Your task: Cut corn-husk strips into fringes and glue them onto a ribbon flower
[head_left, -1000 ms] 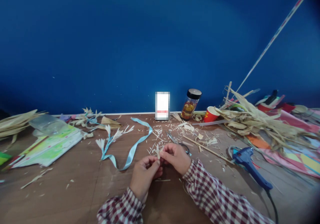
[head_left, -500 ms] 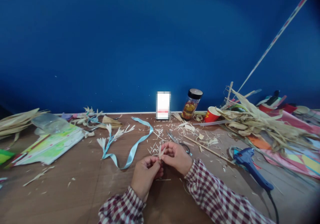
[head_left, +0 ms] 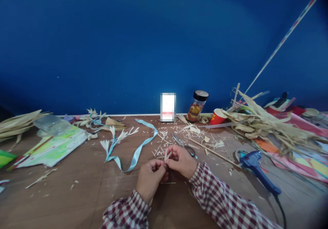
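Pale pieces of dried husk (head_left: 167,154) stand up between the fingertips of both hands. My left hand (head_left: 151,176) is closed, pinching the lower end, which its fingers mostly hide. My right hand (head_left: 181,160) is closed too, its thumb and forefinger pressed on the husk pieces just above. The two hands touch or nearly touch. Beyond my right hand lie scissors (head_left: 189,150), partly covered by it. To the left is a husk-flower spray (head_left: 112,142) with stems wrapped in light-blue ribbon (head_left: 135,157), whose loose end curls over the table.
Cut husk scraps (head_left: 164,135) litter the brown table (head_left: 64,208). A blue glue gun (head_left: 258,171) with a cord lies at right, near a thin stick (head_left: 215,153) and a heap of dried husks (head_left: 256,119). A jar (head_left: 196,108), red paper cup (head_left: 217,116) and blurred-out screen (head_left: 168,108) stand behind.
Both hands keep their pinch on the husk pieces and have barely moved. The whole view has shifted very slightly.
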A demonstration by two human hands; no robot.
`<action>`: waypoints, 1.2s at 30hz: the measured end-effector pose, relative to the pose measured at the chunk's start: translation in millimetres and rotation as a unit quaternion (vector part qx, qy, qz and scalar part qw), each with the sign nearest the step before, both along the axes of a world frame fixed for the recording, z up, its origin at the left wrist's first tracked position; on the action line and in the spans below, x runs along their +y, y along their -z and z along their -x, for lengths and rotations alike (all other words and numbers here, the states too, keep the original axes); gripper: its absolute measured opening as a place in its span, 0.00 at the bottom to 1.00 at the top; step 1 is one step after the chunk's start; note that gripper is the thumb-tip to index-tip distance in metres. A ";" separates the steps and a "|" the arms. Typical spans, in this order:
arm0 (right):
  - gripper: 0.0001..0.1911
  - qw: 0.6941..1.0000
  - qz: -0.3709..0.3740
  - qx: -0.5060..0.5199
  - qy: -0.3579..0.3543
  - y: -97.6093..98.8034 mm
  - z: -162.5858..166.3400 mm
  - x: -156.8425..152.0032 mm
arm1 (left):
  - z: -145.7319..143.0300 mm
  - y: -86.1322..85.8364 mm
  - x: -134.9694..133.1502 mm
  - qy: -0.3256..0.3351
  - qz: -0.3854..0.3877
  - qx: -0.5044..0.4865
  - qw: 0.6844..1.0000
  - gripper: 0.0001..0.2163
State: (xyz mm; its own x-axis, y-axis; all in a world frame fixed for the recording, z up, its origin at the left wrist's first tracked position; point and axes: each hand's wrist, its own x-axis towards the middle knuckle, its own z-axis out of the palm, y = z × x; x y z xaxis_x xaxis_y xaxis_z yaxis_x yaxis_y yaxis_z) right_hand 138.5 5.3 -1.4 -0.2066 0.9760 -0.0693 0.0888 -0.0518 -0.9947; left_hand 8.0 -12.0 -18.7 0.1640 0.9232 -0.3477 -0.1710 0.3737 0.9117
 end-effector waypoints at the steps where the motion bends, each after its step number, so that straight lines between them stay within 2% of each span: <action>1: 0.08 1.000 -0.001 0.001 -0.001 0.3 0.3 -0.2 | -0.1 0.4 -0.2 0.000 -0.002 -0.003 1.000 0.10; 6: 0.10 1.000 -0.003 0.013 -0.010 -2.6 0.6 -1.1 | 0.2 -0.6 0.2 -0.004 -0.003 -0.015 1.000 0.11; 12: 0.11 0.995 0.083 0.051 0.008 -6.9 -2.1 0.3 | 2.1 -5.5 2.2 -0.023 0.040 -0.052 0.998 0.11; 20: 0.10 1.000 -0.014 0.002 0.025 -0.5 -0.8 1.0 | 2.8 -5.5 1.2 -0.016 0.049 -0.059 0.997 0.12; 29: 0.09 0.998 -0.039 -0.032 0.034 0.7 0.2 -0.1 | 4.1 -2.8 3.1 -0.011 0.052 -0.053 0.997 0.12; 36: 0.09 0.998 -0.041 -0.018 0.032 -2.7 2.8 -2.0 | 4.1 -6.3 1.0 -0.020 0.050 -0.080 0.995 0.10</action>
State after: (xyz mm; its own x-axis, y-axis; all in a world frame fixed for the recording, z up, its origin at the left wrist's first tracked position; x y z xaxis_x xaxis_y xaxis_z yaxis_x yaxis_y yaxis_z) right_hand 135.7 3.3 1.4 -0.1420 0.9899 0.0043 0.1238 0.0221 -0.9921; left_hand 3.9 -11.0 -12.4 0.1887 0.8919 -0.4110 -0.3275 0.4517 0.8299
